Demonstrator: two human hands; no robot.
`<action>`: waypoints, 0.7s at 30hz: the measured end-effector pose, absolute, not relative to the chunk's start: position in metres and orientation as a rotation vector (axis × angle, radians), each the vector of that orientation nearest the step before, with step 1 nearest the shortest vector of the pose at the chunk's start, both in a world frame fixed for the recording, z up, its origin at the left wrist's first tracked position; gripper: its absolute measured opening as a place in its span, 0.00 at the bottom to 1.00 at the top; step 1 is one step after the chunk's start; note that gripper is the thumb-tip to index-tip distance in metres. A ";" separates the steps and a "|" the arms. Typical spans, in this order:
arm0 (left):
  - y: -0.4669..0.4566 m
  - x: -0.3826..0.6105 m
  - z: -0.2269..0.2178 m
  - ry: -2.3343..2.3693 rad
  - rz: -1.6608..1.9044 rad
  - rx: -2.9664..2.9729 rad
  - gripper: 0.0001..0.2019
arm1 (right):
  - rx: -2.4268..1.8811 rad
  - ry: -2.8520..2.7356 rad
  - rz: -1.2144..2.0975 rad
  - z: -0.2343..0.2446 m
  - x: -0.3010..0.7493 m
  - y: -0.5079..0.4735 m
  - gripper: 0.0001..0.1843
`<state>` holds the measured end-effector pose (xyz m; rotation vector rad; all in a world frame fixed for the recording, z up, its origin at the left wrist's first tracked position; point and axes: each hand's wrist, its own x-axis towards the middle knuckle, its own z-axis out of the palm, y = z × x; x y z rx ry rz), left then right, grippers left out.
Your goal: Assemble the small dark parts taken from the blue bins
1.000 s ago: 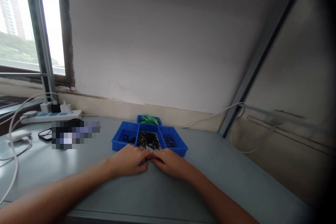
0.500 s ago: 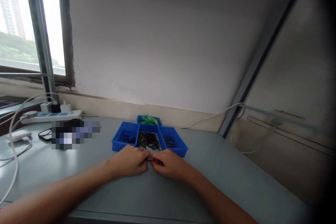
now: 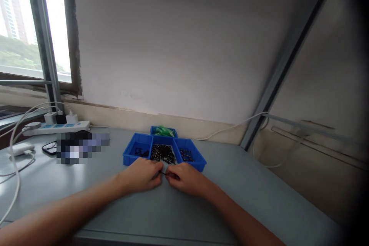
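Between my two hands runs a small thin black piece (image 3: 163, 173), its kind too small to tell. My left hand (image 3: 143, 175) pinches one end of it, and my right hand (image 3: 183, 178) pinches the other, knuckles up. Both hands are just above the desk, in front of the blue bins. Beyond the fingers lies a pile of small black parts (image 3: 163, 153). In the left blue bin (image 3: 129, 150) are several dark pieces, and the right blue bin (image 3: 197, 155) holds small dark parts with shiny spots.
A small blue bin with green plastic (image 3: 163, 131) stands behind, near the wall. On the left of the grey desk (image 3: 150, 215) are a white power strip (image 3: 62, 127), a white charger (image 3: 22, 148), cables and a partly pixelated dark item (image 3: 77, 146). A metal post (image 3: 256, 123) rises at right.
Both hands have shifted very slightly away from me. A little more of the thin black piece shows between the fingertips. The bins have not moved.
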<state>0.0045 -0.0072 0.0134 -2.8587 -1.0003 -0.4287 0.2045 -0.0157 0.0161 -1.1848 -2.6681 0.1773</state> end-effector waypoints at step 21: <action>-0.008 0.005 0.014 -0.916 -0.442 -2.869 0.03 | -1.221 -2.660 0.199 0.020 0.206 -0.014 0.07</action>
